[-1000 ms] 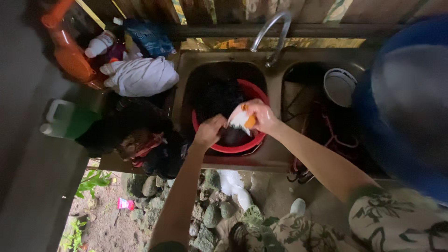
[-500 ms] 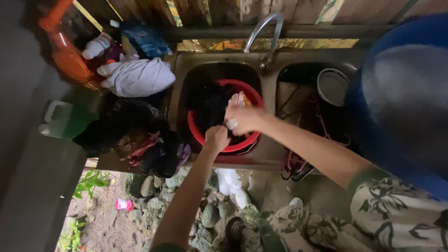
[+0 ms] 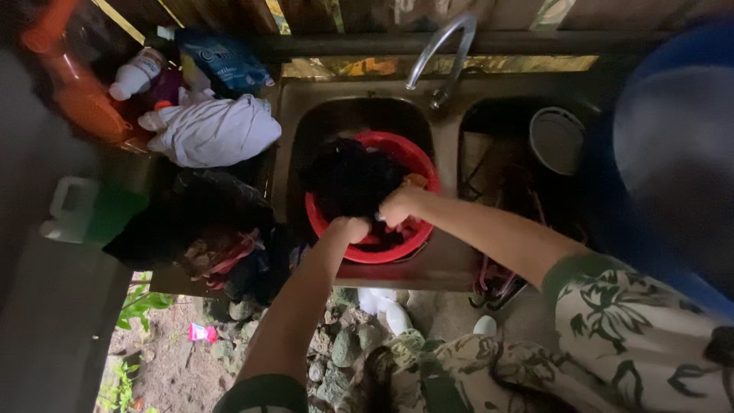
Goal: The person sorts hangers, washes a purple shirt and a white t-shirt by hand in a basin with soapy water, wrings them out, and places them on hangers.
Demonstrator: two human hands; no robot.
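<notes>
A round red basin sits in the left bowl of a metal double sink. A heap of wet dark cloth fills the basin. My left hand is a fist at the basin's near rim, closed on the cloth. My right hand is also closed, pressed into the cloth just right of the left hand. A small orange bit shows just past my right knuckles; what it belongs to is unclear.
A curved tap arches over the sink. The right bowl holds a white bowl and pinkish hangers. To the left lie a white cloth bundle, dark clothes, a green jug, and bottles. Stones lie below.
My right hand held a white and orange item above the basin; it has dropped into the cloth and closed. My left hand moved to the basin's near rim.
</notes>
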